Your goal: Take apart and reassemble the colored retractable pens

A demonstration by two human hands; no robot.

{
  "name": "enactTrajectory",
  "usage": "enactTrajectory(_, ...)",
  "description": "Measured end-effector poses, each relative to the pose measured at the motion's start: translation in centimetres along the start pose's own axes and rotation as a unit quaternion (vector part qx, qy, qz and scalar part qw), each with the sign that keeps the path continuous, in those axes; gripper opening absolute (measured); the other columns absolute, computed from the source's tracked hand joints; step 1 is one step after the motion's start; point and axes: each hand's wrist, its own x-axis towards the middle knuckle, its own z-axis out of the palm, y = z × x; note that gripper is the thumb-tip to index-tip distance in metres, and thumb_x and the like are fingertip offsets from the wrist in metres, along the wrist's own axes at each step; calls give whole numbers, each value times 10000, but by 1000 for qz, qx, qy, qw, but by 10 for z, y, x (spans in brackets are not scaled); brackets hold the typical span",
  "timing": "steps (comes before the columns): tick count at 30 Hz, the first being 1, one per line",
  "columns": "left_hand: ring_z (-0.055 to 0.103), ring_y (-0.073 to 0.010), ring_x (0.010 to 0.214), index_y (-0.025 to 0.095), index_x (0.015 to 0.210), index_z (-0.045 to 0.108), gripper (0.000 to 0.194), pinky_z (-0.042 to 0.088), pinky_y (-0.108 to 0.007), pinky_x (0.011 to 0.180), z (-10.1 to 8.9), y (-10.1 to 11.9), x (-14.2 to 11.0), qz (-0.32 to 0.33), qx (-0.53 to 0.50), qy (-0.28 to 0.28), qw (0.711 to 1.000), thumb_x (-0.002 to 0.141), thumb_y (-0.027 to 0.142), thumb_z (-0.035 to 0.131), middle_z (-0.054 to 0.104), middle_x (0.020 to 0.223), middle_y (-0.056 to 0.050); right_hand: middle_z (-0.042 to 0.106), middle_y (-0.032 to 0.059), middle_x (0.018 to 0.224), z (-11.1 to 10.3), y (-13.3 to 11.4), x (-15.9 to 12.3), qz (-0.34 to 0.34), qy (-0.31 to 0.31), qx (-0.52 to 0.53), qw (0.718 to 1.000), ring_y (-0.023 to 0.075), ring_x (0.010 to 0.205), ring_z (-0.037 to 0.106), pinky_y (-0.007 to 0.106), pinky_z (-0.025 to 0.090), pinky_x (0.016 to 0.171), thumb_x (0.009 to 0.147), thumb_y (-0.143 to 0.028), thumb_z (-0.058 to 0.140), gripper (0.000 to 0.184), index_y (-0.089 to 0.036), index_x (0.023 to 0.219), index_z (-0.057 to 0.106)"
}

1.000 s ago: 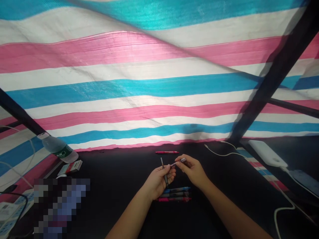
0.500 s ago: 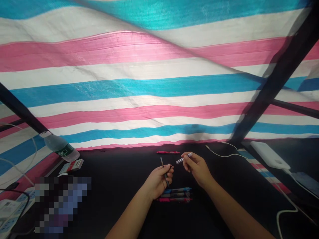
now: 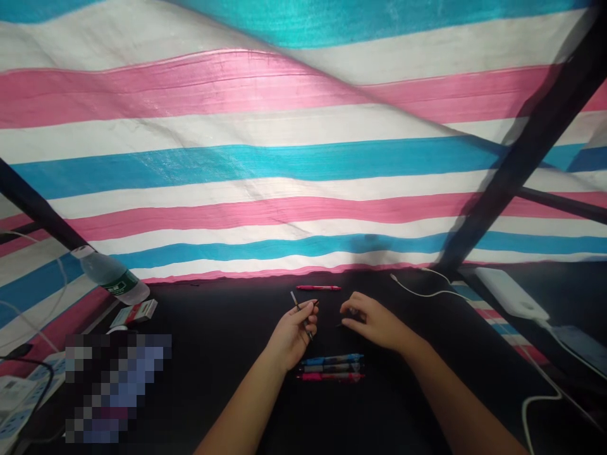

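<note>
My left hand (image 3: 294, 335) pinches a thin dark pen refill (image 3: 296, 303), whose tip sticks up past my fingers and whose lower end shows below them. My right hand (image 3: 372, 322) hovers over the black table top (image 3: 227, 328) with its fingers curled, and a small dark bit shows at the fingertips. Below my hands lie a blue pen (image 3: 332, 359), a dark pen (image 3: 331, 367) and a pink pen (image 3: 331, 376), side by side. A red pen (image 3: 318, 287) lies beyond my hands.
A water bottle (image 3: 111, 276) lies at the far left beside a small red-and-white box (image 3: 135, 313). A power strip (image 3: 14, 404) sits at the lower left, partly beside a pixelated patch. A white power bank (image 3: 509, 292) and its white cable (image 3: 427, 292) lie to the right.
The clear tube no longer shows in my right hand, which has dropped lower with its fingers curled. My left hand has shifted left, and the refill now leans further left.
</note>
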Motion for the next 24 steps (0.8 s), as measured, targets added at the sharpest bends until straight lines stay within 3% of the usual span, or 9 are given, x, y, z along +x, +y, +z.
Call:
enactTrajectory(3, 556, -57, 605, 42, 981, 752, 109, 405, -121, 458, 0, -1, 0, 3, 4, -5, 1000, 882, 25, 709, 656, 856, -90, 631, 23, 1032, 9, 4, 0, 3, -45, -43, 998, 198, 851, 631, 288, 469, 729, 895, -321, 734, 176, -273, 1064, 733)
enactTrajectory(6, 560, -60, 612, 43, 981, 757, 122, 409, -126, 463, -1, -2, 1, 6, 9, -7, 1000, 863, 26, 733, 664, 868, -99, 639, 7, 989, 18, 6, 3, 8, -62, -85, 994, 191, 839, 642, 287, 457, 741, 920, -275, 708, 51, -268, 969, 722)
enactTrajectory(11, 565, -66, 630, 46, 980, 769, 155, 395, -124, 468, -2, -4, 0, 19, 27, -4, 999, 826, 36, 776, 664, 857, -95, 640, 22, 973, 22, 3, 3, 8, -38, -74, 996, 193, 829, 625, 300, 440, 740, 989, -258, 593, 81, -240, 944, 658)
enactTrajectory(14, 565, -66, 635, 47, 978, 772, 199, 381, -123, 468, -1, -5, -1, 25, 41, -9, 999, 784, 51, 819, 672, 871, -101, 611, 18, 881, 23, -2, 3, 19, 7, 45, 999, 190, 797, 578, 308, 441, 733, 1037, -358, 526, 192, -223, 935, 617)
enactTrajectory(16, 566, -69, 640, 55, 972, 772, 231, 381, -126, 475, -1, -6, -1, 28, 50, -17, 998, 755, 70, 852, 680, 872, -103, 542, -14, 767, 26, -6, 5, 55, 25, 165, 984, 164, 696, 511, 282, 410, 638, 1035, -476, 522, 291, -219, 913, 587)
enactTrajectory(20, 564, -74, 642, 66, 926, 762, 264, 379, -135, 483, -1, -7, -2, 37, 55, -25, 997, 712, 124, 907, 683, 855, -96, 474, -42, 723, 34, -13, 8, 125, 44, 390, 911, 115, 591, 405, 217, 232, 493, 928, -613, 658, 404, -222, 1014, 607)
enactTrajectory(24, 540, -67, 630, 72, 907, 758, 286, 369, -136, 484, -1, -6, -3, 40, 53, -31, 997, 703, 175, 929, 666, 830, -76, 531, -11, 773, 39, -18, 10, 115, 70, 477, 869, 101, 594, 423, 212, 175, 476, 880, -562, 757, 391, -211, 1030, 671)
